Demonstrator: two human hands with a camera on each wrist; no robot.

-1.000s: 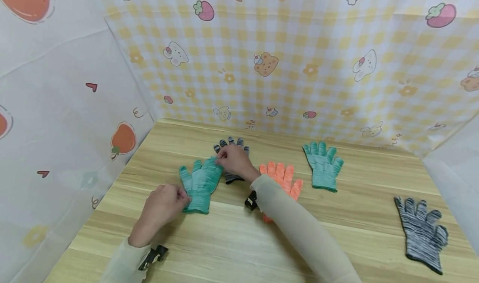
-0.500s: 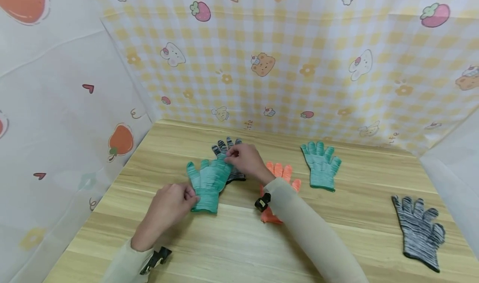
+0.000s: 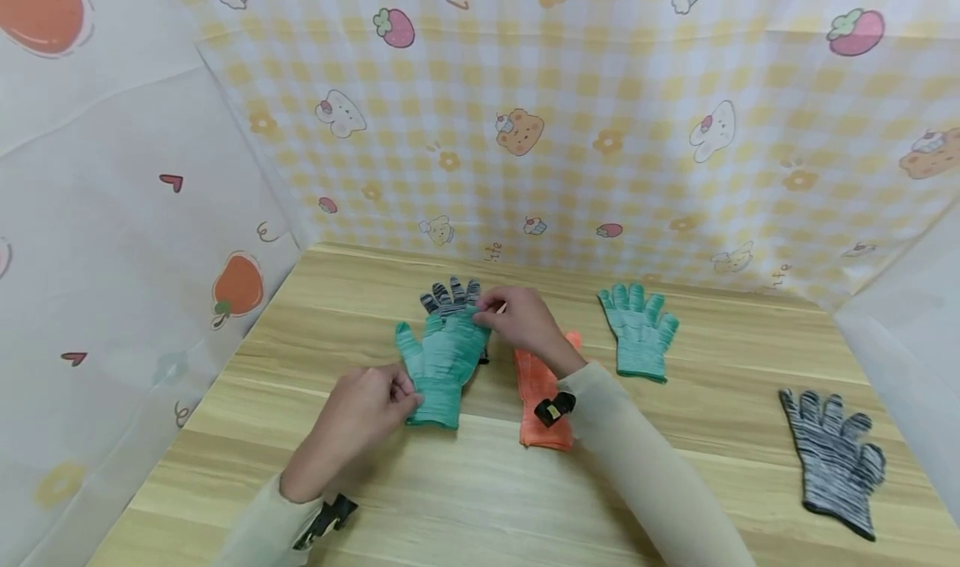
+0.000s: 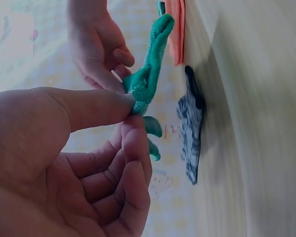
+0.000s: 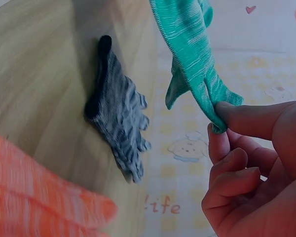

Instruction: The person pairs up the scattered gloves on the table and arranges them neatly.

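Between my hands a green knitted glove (image 3: 442,363) is held up off the table, its fingers pointing away from me. My left hand (image 3: 369,404) pinches it near the cuff; in the left wrist view the thumb and forefinger squeeze the green edge (image 4: 140,96). My right hand (image 3: 521,321) pinches the far finger end, and the right wrist view shows a green fingertip (image 5: 219,111) between thumb and forefinger. Behind the green glove, a grey-black striped glove (image 3: 453,296) lies on the table, partly covered in the head view. An orange glove (image 3: 542,400) lies partly under my right forearm.
A second green glove (image 3: 639,333) lies flat toward the back right of the wooden table (image 3: 480,492). Another grey-black glove (image 3: 832,459) lies near the right edge. A checked cloth (image 3: 570,75) hangs behind the table, and a white cloth (image 3: 135,242) hangs at the left.
Both hands have carried the green glove to the right, in front of the striped glove, which is now more covered. The right forearm now hides more of the orange glove's fingers.
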